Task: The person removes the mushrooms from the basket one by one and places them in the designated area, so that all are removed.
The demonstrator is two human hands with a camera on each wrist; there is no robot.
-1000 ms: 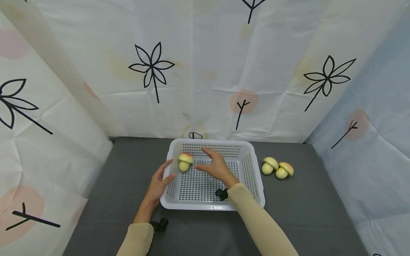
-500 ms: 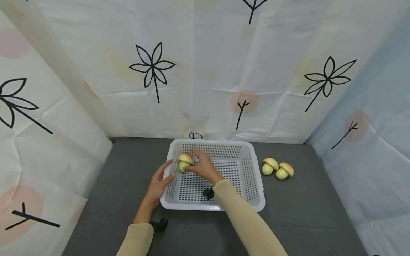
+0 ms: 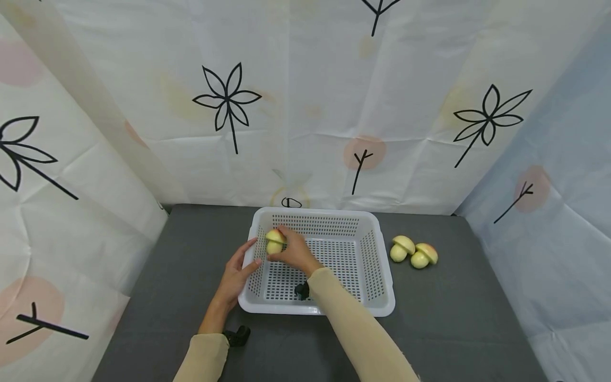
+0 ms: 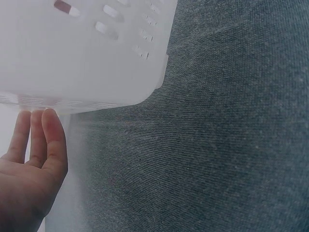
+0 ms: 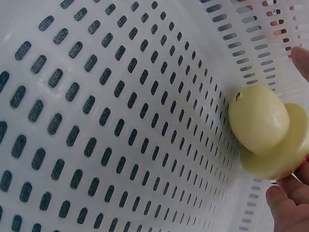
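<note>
A toy mushroom point(image 3: 275, 244) with a pale stem and a yellow-red cap lies at the left end of the white perforated basket point(image 3: 329, 309). My right hand point(image 3: 296, 252) reaches around its right side. In the right wrist view, fingertips point(image 5: 285, 195) touch the cap of the mushroom point(image 5: 260, 121), while the thumb point(image 5: 301, 60) stands apart from the stem. My left hand point(image 3: 235, 276) holds the basket's left side, thumb over the rim. In the left wrist view, its fingers point(image 4: 54, 130) press the outer wall of the basket point(image 4: 87, 63).
Two more toy mushrooms, one point(image 3: 402, 248) beside the other point(image 3: 424, 255), lie on the dark grey table point(image 3: 444, 313) right of the basket. A white patterned cloth point(image 3: 305, 106) hangs behind and on both sides.
My right hand has moved left across the basket to the mushroom, and its spread has narrowed around it. The mushroom has shifted slightly left. My left hand stays on the basket rim.
</note>
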